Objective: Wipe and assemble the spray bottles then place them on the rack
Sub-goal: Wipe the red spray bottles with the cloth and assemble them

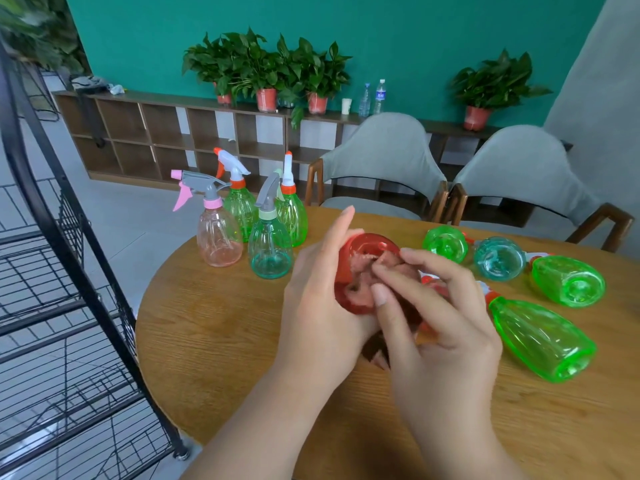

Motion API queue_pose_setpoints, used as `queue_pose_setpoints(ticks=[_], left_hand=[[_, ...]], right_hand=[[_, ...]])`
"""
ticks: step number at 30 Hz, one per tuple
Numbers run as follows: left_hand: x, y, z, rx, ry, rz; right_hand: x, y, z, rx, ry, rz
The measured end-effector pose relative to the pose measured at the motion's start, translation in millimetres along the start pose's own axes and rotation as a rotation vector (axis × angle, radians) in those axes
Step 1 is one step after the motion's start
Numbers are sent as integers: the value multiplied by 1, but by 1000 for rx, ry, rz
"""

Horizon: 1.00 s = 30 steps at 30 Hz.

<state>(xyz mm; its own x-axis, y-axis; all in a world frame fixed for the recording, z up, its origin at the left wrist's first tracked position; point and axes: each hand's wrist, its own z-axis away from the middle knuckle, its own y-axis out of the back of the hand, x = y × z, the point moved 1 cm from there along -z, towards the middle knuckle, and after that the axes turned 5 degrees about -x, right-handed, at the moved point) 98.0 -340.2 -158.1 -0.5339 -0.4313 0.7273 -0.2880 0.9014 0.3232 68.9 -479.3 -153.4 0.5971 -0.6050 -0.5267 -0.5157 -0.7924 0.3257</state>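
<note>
**Head view**

1. You held the red bottle [358, 252] above the table [214, 344], near its middle, with the base turned up toward you.
2. Your left hand [322, 303] gripped the red bottle from its left side. The palm cupped the body and the forefinger lay straight along the wall, its tip rising past the rim. The other fingers of that hand sat behind the red bottle and could not be checked.
3. Your right hand [443, 320] was on the right side of the red bottle. Its thumb and curled fingertips pinched the cloth [363, 273] and pressed it against the base. A darker fold of the cloth hung below the red bottle, between your wrists.
4. The standing bottles [270, 252], four in number, stood upright on the table to the left of and beyond the red bottle, each with a trigger head fitted: one pink, one teal, two green. They stood close together.
5. The lying bottles [540, 337], three green and one teal, lay on their sides to the right of the red bottle, with their bases toward you.
6. The rack [72, 258], black wire, stood on the floor well to the left of the red bottle, apart from the table edge.
7. Two grey chairs [381, 157] stood beyond the red bottle, at the far edge of the table.
</note>
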Motion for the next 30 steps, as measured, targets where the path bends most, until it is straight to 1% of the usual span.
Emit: queue_pose_setpoints(ticks=[2,4,6,7,10,13,16,18,20,23,26,28,30], left_hand=[[1,0,2,-13,-22,-42],[2,1,3,-22,-41,-70],[1,3,4,-15,-45,-81],[1,4,3,-8,-41,-79],[2,7,1,8,-30,-8],[3,8,-2,-4,-26,-2],[4,7,-2,-2,-12,-53],[5,7,-2,-5,-41,-90],[6,7,-2,-30,-113,-121],[4,3,-1,-83,-210,-126],[2,1,-1,-100,-266,-120],[1,0,0,-99,-287,-129],[1,-1,2,-95,-285,-111]], right_hand=[[1,2,-5,28,-218,-124],[-2,3,-14,25,-474,-379],[-5,2,-19,2,-682,-639],[-6,3,-20,-11,-753,-710],[-6,1,-18,-25,-940,-817],[-9,-4,-12,-37,-1040,-876],[-16,-10,-6,-18,-1056,-925],[-20,-10,-6,-51,-1007,-923],[-24,-6,-10,-102,-914,-886],[-24,-1,-16,-160,-753,-783],[-16,-1,-14,-205,-648,-619],[-12,-3,-11,-205,-610,-506],[-9,-6,-10,-157,-574,-411]])
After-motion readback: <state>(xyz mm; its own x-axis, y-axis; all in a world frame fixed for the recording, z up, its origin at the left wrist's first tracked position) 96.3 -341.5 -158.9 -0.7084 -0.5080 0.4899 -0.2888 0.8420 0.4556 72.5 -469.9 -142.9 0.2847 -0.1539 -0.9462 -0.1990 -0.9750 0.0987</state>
